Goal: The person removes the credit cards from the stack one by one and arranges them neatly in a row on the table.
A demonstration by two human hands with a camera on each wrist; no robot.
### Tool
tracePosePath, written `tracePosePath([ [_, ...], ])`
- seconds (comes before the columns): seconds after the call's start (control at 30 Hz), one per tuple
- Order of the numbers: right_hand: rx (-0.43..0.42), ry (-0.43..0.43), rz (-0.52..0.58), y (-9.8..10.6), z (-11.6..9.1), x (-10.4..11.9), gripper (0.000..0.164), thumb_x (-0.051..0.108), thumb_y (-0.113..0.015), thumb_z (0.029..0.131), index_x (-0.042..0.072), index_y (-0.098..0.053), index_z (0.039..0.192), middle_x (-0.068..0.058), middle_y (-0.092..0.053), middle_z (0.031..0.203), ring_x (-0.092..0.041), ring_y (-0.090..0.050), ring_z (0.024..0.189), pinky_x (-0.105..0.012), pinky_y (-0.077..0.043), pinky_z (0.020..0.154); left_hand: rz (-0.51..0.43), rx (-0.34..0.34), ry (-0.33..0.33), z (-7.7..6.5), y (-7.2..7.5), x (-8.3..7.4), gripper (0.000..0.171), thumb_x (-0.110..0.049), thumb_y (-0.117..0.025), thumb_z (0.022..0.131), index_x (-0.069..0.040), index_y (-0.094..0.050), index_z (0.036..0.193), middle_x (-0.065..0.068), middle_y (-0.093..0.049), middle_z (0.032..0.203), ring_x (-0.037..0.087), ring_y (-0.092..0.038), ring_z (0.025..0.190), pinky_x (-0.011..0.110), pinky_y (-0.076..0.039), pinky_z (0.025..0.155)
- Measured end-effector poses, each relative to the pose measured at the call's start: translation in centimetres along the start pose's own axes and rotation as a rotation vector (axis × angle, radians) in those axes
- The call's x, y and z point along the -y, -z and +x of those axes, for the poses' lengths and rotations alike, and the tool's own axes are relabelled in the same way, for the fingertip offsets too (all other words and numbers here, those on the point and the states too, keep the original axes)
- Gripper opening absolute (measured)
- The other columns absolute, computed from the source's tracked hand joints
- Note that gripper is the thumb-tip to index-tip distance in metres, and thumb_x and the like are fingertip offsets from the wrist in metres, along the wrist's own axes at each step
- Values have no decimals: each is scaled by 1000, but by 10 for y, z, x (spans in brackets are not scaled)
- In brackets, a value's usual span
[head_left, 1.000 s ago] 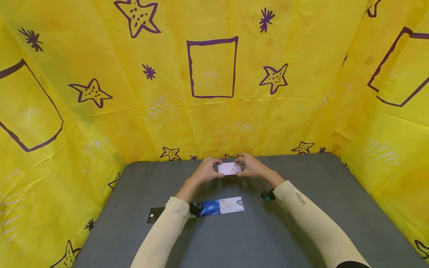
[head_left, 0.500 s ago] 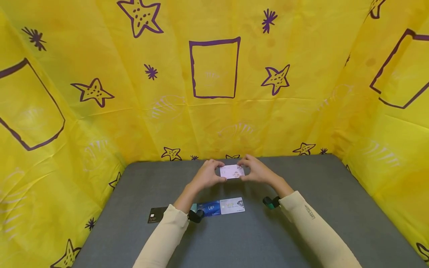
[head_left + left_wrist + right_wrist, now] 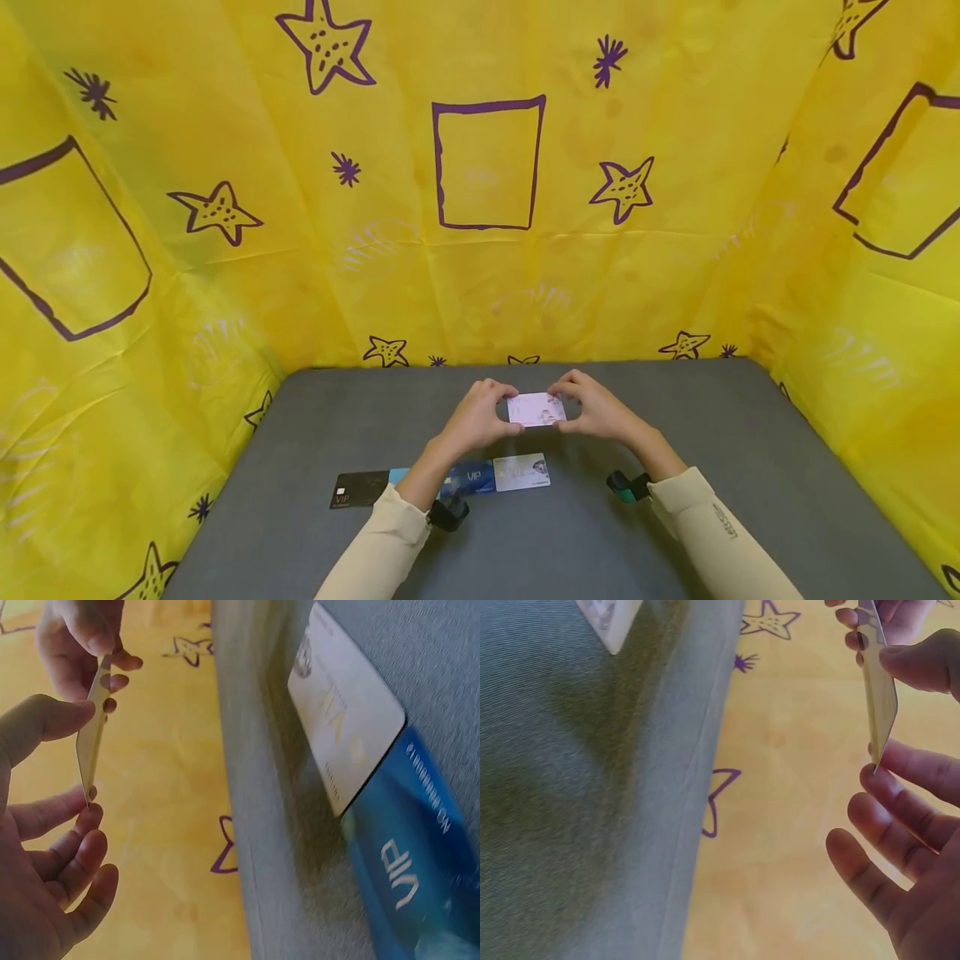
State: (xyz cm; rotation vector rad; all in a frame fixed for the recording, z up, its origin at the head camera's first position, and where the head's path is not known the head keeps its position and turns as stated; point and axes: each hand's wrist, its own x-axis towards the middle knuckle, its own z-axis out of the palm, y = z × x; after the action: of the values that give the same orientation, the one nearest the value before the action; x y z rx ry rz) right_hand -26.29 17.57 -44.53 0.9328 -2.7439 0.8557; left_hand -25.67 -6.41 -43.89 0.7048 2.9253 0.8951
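Observation:
A pale pinkish-white card [image 3: 536, 410] is held up above the table by both hands. My left hand [image 3: 477, 414] pinches its left end between thumb and fingers; my right hand [image 3: 597, 407] pinches the right end the same way. Both wrist views show the card nearly edge-on, with the thumb on one face and fingertips at the edge. Below it on the table lies a row of cards: a black card [image 3: 358, 490] at the left, a light blue one [image 3: 401, 476], a dark blue VIP card [image 3: 474, 477] and a white VIP card [image 3: 522, 472]. My left forearm hides part of the row.
The grey table [image 3: 570, 550] reaches back to a yellow cloth wall [image 3: 480, 283] with purple starfish drawings, which also encloses both sides. A dark strap with a device [image 3: 450, 512] sits at the left wrist, and another [image 3: 627, 487] at the right.
Both hands have moved the pale card toward me and slightly right in the head view. The camera has tilted a little. The row of cards still lies on the table.

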Motion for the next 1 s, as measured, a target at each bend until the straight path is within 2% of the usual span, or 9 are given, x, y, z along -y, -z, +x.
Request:
tracePosePath([
  [0.3,-11,7,-25,-6,-25,-5,43,19,-80,73,5,-67,113,-6,-58,108,-21,-55,94,-35,-49,80,24,11,8,-10,-21,-12,52,-32,-81,76,-11,-65,120,7,-60,112,20,-49,100,36,-46,83],
  [0.67,-18,12,-65,-4,-47,-17,43,17,-82,71,5,-68,110,-4,-59,104,-19,-55,92,-34,-48,78,116,11,-32,-10,-42,-24,51,-37,-82,75,-14,-67,117,2,-61,108,15,-49,94,28,-44,79],
  [0.83,4,-5,-37,-5,-54,-23,42,17,-82,72,5,-68,109,-4,-58,103,-23,-56,92,-33,-48,78,102,38,-25,-9,-49,-28,50,-37,-81,75,-14,-67,117,2,-61,108,16,-49,93,28,-42,78],
  [1.0,27,-19,-16,-8,-61,-29,41,17,-82,71,5,-68,107,-3,-58,101,-20,-55,90,-32,-47,78,110,59,-27,-8,-61,-27,51,-37,-82,74,-13,-67,116,3,-61,107,17,-50,94,30,-44,81],
])
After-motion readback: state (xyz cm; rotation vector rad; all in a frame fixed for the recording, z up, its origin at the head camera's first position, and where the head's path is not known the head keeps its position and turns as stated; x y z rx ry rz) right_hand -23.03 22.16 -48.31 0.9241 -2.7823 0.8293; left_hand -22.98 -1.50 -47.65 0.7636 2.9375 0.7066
